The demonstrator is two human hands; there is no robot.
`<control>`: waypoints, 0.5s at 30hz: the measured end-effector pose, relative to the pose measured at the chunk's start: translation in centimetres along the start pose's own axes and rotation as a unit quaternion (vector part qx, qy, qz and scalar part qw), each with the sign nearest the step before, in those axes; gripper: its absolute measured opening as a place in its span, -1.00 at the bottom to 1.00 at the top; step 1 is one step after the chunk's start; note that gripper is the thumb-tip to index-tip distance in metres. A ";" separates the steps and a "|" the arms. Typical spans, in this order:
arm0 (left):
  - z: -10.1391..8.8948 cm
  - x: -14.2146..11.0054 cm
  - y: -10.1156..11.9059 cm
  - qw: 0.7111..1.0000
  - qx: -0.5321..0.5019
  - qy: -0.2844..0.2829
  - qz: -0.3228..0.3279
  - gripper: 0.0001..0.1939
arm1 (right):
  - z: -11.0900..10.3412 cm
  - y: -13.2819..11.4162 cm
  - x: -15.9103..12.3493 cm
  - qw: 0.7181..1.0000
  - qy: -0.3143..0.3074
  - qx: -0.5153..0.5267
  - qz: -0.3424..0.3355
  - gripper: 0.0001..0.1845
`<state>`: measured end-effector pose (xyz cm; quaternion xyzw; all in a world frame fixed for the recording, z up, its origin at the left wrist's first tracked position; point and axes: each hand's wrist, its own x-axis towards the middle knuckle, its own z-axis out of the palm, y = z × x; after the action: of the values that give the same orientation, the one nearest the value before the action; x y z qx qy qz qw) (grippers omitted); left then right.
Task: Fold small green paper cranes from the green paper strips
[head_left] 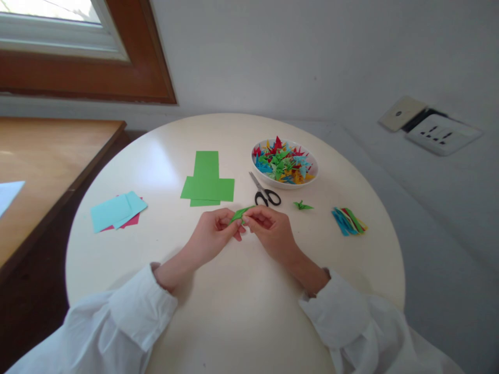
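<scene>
- We see our left hand [213, 234] and right hand [271, 232] meet over the near middle of the round cream table [234, 311], both pinching one small folded green paper piece [240, 213].
- Our left hand is curled nearly closed, thumb and fingertips clamped on the left end of the green piece.
- Our right hand is likewise curled in tight, its fingertips gripping the right end of the same piece; the two hands touch or nearly touch at the fingertips.
- The green piece sits between the hands, slanting up toward the right, held just above the tabletop.
- Just beyond our hands lie black-handled scissors [265, 192], blades pointing far and left.
- To the left of the scissors lie flat green paper sheets [207, 182], overlapping one another.
- Farther right stands a white bowl [307, 179] heaped with small folded paper shapes in red, blue, green and yellow.
- A single small green folded figure [302, 205] rests on the table just near the bowl, right of the scissors.
- Further right lies a bundle of coloured paper strips [349, 221].
- At the left side of the table lie light blue sheets [117, 209] over a pink one.
- White sleeves cover both of our forearms.
</scene>
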<state>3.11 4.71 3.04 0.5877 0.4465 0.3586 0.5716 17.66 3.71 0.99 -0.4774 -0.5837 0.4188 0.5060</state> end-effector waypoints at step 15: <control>0.0 -0.1 -0.1 1.000 -0.022 -0.010 -0.001 -0.80 | 0.3 -0.2 0.1 0.997 0.031 0.066 0.020 -0.78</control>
<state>3.04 4.59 2.95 0.5776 0.4334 0.3620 0.5894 17.38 3.74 1.14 -0.4672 -0.5294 0.4511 0.5459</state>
